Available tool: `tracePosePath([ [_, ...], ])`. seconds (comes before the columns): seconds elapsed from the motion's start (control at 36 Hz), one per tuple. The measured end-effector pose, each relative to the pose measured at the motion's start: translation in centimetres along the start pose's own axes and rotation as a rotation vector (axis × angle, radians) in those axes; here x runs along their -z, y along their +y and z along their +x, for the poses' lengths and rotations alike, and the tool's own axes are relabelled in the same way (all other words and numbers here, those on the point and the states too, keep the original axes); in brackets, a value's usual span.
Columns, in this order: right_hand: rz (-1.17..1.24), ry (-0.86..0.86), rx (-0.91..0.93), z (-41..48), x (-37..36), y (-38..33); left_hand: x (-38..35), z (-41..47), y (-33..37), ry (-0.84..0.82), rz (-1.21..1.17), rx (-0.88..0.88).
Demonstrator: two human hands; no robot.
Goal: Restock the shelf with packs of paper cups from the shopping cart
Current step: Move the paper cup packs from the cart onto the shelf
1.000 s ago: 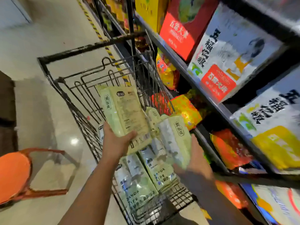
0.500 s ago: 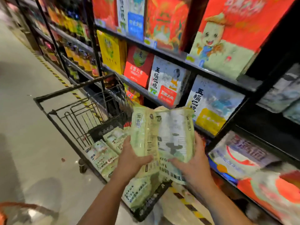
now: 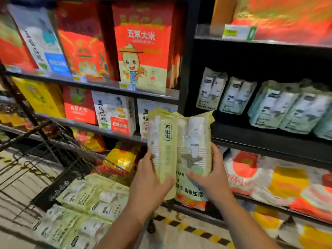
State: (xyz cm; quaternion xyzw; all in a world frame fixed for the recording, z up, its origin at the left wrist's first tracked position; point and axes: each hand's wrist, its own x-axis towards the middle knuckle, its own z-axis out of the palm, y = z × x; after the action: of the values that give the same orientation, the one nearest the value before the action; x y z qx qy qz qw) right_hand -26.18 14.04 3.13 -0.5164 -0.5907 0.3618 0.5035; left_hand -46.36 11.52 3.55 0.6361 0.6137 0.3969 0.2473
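Two packs of paper cups were held upright and pressed side by side. The left hand [image 3: 149, 184] was wrapped round the lower half of the left pack [image 3: 162, 146], and the right hand [image 3: 212, 178] clasped the lower part of the right pack [image 3: 195, 141], thumb across its front. Both long axes ran vertical, tops uppermost.

From that grip the cup shelf [image 3: 269, 141] lay up and to the right, so the right hand was the nearer one. The tops of the held packs reached about level with the shelf's front edge, near its left end, beside the black upright post [image 3: 186, 69]. A row of matching packs [image 3: 237, 95] stood further back on the shelf. I judged that the dark strip along its front edge left room to stand more.

Down to the left, the shopping cart [image 3: 53, 141] held further packs [image 3: 93, 200] lying flat.
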Motion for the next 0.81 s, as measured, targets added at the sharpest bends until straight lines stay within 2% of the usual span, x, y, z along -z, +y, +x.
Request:
tracePosePath([
  [0.06,0.019,0.042,-0.007,0.1,3.0,0.4,-2.2,0.7,1.1,-0.049,-0.049,0.032],
  [0.17,0.025,0.128,-0.008,-0.2,9.8,1.3,-6.0,2.7,3.8,-0.195,-0.412,0.133],
  [0.28,0.058,0.220,-0.098,-1.2,17.4,3.2,-10.2,4.3,7.8,-0.240,-0.342,0.004],
  [0.42,0.099,0.260,-0.157,-1.5,25.7,5.3,-17.2,5.4,13.0,-0.267,-0.393,0.026],
  [0.47,0.129,0.265,-0.172,-1.4,28.3,6.1,-20.0,5.9,14.5,-0.265,-0.479,0.088],
  [0.53,0.167,0.271,-0.185,-1.1,30.4,6.9,-22.8,6.3,15.3,-0.310,-0.609,0.222],
  [0.58,0.176,0.269,-0.186,-0.8,32.2,7.3,-25.0,6.2,16.1,-0.422,-0.684,0.329],
  [0.67,0.174,0.232,-0.185,-0.1,34.2,7.7,-27.4,5.6,16.8,-0.562,-0.825,0.391],
  [0.81,0.170,0.172,-0.204,1.4,35.6,8.7,-29.3,5.4,16.1,-0.489,-0.961,0.520],
])
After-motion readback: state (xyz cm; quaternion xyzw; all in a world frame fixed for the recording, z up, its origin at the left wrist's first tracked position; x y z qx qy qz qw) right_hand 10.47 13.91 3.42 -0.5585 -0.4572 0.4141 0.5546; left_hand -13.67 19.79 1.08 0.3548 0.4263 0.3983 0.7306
